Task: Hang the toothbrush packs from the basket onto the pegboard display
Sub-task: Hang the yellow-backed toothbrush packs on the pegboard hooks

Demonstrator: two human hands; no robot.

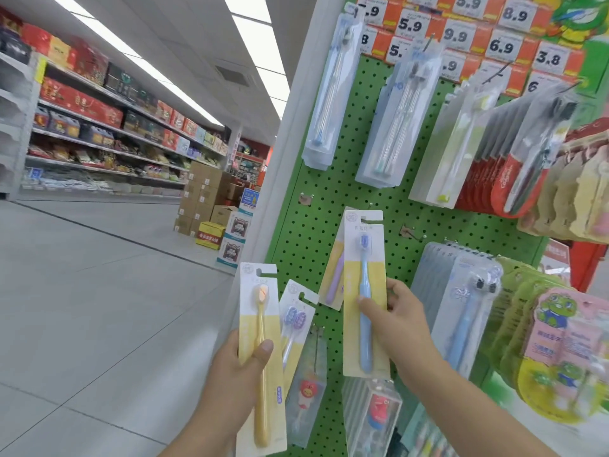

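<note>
The fingers (393, 296) of the right hand (400, 321) pinch the blue toothbrush pack (364, 291) at mid-height: thumb on the front face, the other fingers wrapped behind the card's right edge. The pack stands upright against the green pegboard (333, 206), its hang slot level with a bare peg near the board's middle. Whether the slot sits on the peg cannot be told. A purple toothbrush pack (334, 278) hangs tilted just behind the blue one, touching its left edge.

The fingers (263, 352) of the left hand (242, 367) are closed around two packs held fanned. The thumb presses the front of the yellow toothbrush pack (260, 341), which stands upright, left of the pegboard's lower edge. The second pack, a twin-brush pack (295, 321) with purple heads, leans rightward behind the yellow one and overlaps the board.

On the pegboard above the blue pack hang clear boxed toothbrushes (392, 127). To the right of them hang red-carded packs (494, 173). Price tags (501, 46) line the board's top. Frog-printed packs (553, 351) hang at the board's lower right. Left of the pegboard, an aisle floor (99, 291) runs toward stocked shelves (99, 133) and stacked cartons (204, 192).
</note>
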